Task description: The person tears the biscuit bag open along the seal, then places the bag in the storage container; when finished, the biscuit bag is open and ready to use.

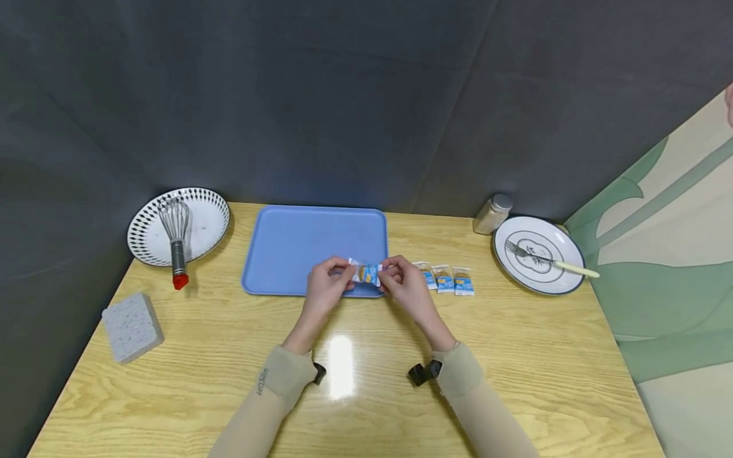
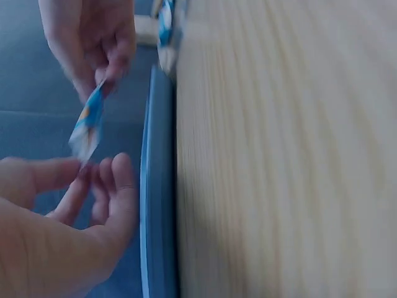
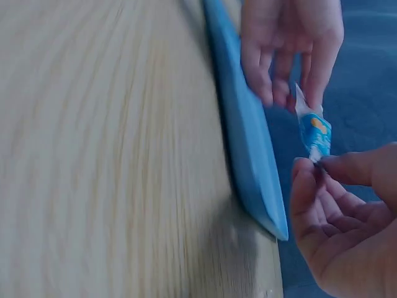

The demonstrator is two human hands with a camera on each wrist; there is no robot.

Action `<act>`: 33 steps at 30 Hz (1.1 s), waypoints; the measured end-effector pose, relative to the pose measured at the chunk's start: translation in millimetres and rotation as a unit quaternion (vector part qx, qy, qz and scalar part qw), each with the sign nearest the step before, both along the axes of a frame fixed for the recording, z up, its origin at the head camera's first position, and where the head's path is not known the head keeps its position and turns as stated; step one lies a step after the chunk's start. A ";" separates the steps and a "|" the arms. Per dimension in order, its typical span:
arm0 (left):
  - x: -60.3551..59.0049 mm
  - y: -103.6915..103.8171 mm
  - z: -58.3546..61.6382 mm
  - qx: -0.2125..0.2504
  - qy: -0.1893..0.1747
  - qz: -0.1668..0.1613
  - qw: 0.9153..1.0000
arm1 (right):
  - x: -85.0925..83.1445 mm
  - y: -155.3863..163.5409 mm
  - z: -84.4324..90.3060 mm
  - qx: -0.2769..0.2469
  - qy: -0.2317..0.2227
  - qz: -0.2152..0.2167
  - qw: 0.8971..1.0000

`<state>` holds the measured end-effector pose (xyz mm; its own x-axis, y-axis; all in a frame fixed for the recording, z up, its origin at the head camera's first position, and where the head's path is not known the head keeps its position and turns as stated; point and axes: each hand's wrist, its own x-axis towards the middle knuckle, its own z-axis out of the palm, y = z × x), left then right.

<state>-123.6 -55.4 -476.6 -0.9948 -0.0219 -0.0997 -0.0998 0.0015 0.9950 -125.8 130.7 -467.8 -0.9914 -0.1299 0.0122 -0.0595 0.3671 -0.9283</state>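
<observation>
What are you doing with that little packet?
A person holds a small blue-and-white packet over the near edge of the blue tray, with the left hand pinching one end and the right hand the other. Three more packets lie in a row on the wooden table, just right of the tray.

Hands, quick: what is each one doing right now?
Left hand: pinches one end of the small blue snack packet.
Right hand: pinches the other end of the same packet, above the blue tray.
</observation>
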 end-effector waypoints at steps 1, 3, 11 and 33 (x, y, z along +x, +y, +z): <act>-1.5 -2.8 -0.2 -0.044 0.007 -0.009 0.999 | -2.2 1.1 -1.2 0.022 0.001 0.008 1.000; -4.3 -6.9 -0.2 -0.113 0.019 -0.023 0.993 | -5.7 1.8 -3.6 0.055 0.004 0.017 0.998; -10.6 -14.9 -1.6 -0.240 0.040 -0.042 0.969 | -17.3 -6.4 -11.4 0.172 0.066 0.020 0.983; -16.4 -14.1 -2.1 -0.321 0.033 -0.069 0.944 | -23.3 -17.0 -8.7 0.305 0.090 0.034 0.947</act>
